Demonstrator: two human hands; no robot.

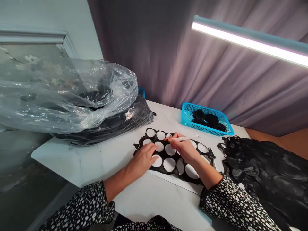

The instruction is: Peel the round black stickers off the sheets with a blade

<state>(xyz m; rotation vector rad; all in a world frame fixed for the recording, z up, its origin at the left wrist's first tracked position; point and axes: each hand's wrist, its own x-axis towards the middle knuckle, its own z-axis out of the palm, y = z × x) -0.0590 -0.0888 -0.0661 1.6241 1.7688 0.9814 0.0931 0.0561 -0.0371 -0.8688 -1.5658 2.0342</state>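
A black sheet punched with rows of round holes [163, 156] lies flat on a white board [173, 180], and the white surface shows through the holes. My left hand [141, 158] rests palm down on the sheet's left part, holding nothing. My right hand [184, 149] sits over the sheet's upper middle, with its fingers closed around a slim white pen [186, 138]. The pen lies nearly level, its tip pointing left towards the upper holes. The hands hide part of the sheet.
A clear plastic bag over black material [72, 93] bulges at the left of the white table [96, 160]. A blue plastic basket [207, 118] holding black coils stands behind the sheet. A heap of black sheets [264, 173] lies at the right. Grey curtains hang behind.
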